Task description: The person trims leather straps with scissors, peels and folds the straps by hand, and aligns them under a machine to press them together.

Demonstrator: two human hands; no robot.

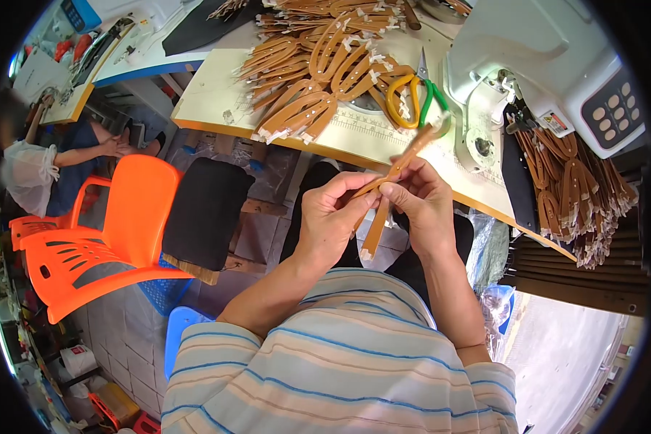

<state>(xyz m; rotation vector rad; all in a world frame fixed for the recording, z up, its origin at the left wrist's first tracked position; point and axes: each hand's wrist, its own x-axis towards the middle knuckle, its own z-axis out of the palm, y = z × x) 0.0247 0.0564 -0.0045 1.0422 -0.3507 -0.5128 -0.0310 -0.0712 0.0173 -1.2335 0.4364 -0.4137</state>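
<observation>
Dial centred on the hands. Left hand point(330, 223) and right hand point(425, 201) are both pinching a brown strap point(414, 147). At 11, a strap pile point(329, 54) is covering part of the table point(213, 87). Scissors point(415, 90) are lying near 12; white machine point(532, 40) is standing at 1; strap bundle point(571, 184) is drooping at 3; orange chair point(143, 206) is standing at 9.

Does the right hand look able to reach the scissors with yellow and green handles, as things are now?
Probably yes: the scissors lie on the table ahead, nothing else visibly blocking, though the right hand would first have to release the brown strap.
</observation>
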